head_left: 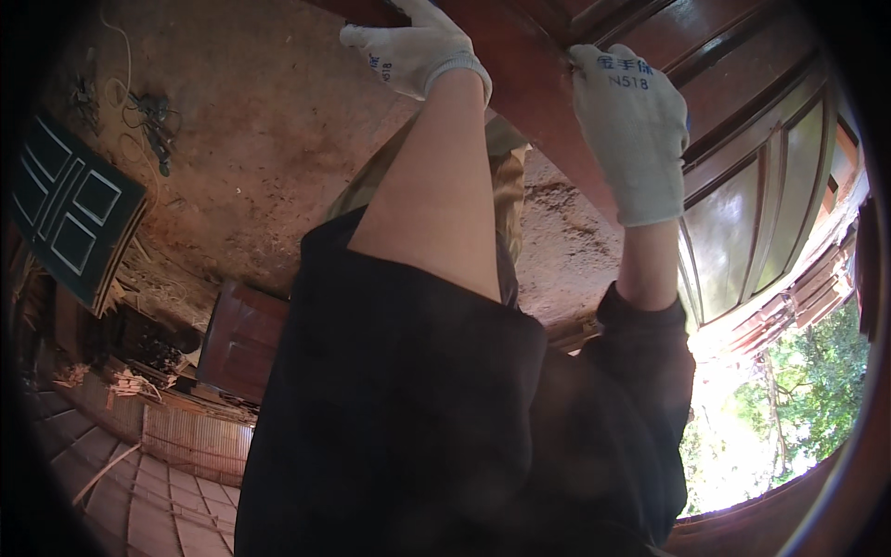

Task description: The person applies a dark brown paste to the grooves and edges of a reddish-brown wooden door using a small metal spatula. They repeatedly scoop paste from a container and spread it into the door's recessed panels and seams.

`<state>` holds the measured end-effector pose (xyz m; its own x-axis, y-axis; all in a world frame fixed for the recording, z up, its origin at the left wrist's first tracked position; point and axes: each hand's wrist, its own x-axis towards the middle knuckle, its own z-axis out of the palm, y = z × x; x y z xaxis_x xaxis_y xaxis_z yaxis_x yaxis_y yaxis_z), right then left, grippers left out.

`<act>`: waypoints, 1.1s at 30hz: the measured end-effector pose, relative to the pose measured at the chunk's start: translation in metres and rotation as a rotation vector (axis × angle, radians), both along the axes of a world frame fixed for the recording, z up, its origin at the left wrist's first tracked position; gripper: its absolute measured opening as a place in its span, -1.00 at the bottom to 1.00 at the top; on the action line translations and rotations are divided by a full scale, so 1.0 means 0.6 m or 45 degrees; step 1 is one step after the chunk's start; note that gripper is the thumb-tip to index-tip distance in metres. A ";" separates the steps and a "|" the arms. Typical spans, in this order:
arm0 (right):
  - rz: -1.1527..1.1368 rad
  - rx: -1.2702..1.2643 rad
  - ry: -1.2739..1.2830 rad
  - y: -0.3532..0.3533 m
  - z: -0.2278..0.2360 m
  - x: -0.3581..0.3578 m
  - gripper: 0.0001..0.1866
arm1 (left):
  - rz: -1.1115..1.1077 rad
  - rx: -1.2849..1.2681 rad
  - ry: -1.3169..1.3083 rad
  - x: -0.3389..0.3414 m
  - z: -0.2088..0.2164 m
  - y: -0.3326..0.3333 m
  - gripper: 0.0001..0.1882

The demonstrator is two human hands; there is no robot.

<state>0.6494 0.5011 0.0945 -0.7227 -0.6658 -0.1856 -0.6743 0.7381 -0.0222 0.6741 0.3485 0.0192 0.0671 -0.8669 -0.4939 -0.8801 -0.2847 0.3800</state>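
A dark red-brown wooden door [520, 84] with raised panels slants across the top right. My left hand [413, 51], in a pale work glove, is at its left edge near the top of the picture. The thumb points left and the fingers wrap over the wood, partly cut off by the frame. My right hand [636, 135], gloved likewise, is closed with its knuckles on the door's face, right of my left hand. What its fingers hold, if anything, is hidden.
Dirt floor [269, 111] lies to the left, with loose cables [153, 121]. A dark green panel with white outlines [74, 204] rests on a stack at far left. A red-brown door panel [243, 339] stands below it. More panelled doors [761, 213] lean at right, near trees.
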 end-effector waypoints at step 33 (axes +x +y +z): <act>-0.454 0.216 -0.131 -0.005 0.021 0.038 -0.79 | 0.076 0.004 0.023 -0.021 0.023 0.008 -0.24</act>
<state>0.6724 0.4981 0.1070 -0.8748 -0.3304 -0.3543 -0.3758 0.9243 0.0660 0.6613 0.3530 0.0329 0.1096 -0.8601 -0.4982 -0.8548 -0.3374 0.3944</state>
